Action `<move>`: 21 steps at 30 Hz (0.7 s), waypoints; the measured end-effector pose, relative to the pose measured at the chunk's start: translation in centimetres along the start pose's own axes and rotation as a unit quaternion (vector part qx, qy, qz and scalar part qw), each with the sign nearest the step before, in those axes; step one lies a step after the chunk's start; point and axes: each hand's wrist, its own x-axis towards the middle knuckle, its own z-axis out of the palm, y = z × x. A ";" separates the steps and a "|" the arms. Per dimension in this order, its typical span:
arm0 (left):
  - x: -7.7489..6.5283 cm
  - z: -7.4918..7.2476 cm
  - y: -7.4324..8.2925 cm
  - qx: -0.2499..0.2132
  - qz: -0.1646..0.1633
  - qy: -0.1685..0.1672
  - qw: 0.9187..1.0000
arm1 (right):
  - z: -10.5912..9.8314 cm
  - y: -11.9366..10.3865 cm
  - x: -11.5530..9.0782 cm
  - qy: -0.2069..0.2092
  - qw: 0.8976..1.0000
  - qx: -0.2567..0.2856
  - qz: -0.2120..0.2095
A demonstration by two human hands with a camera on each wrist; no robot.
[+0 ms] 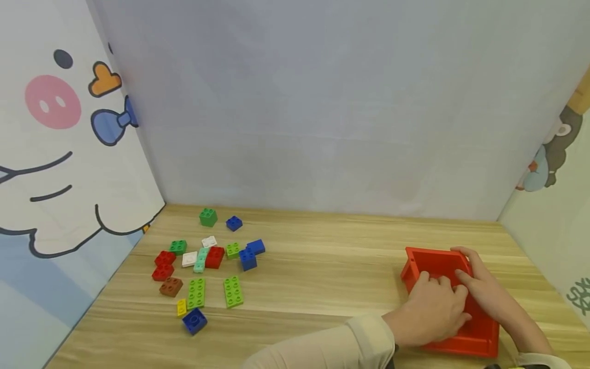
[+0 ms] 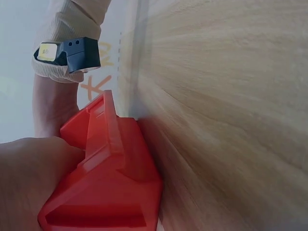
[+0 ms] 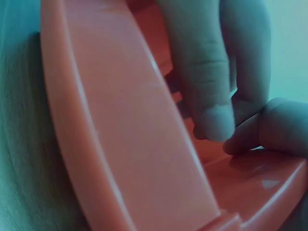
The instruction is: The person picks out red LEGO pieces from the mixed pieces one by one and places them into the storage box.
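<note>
A red plastic bin [image 1: 475,335] with an open top stands at the right of the table. My left hand [image 1: 426,312] reaches over its left wall, fingers bent down into it; in the left wrist view the bin's outer wall [image 2: 101,197] hides the fingertips. From the right comes my right hand [image 1: 484,287], its index finger along the far right corner and its thumb inside. In the right wrist view the right thumb [image 3: 207,86] points down behind the near red wall [image 3: 120,120], close to other fingers. I cannot tell what either hand holds.
Toy building bricks lie spread at the left: lime green [image 1: 196,293], red [image 1: 214,257], blue [image 1: 248,259], brown [image 1: 171,287], white [image 1: 189,259], yellow [image 1: 182,307] and green [image 1: 208,217]. A pale curtain [image 1: 322,113] hangs behind the wooden table [image 1: 322,266], with printed sheets on both sides.
</note>
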 end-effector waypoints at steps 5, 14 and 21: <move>0.0 0.1 -0.2 -0.012 0.002 0.025 1.000 | -0.1 -0.1 0.1 -0.004 1.000 -0.012 -0.007; -0.6 0.4 -1.2 -0.052 0.018 0.068 0.996 | 0.1 -0.2 0.1 -0.002 1.000 -0.024 -0.020; -0.9 0.7 -1.9 -0.050 0.053 0.067 0.995 | 0.2 -0.1 0.1 -0.006 1.000 -0.016 -0.015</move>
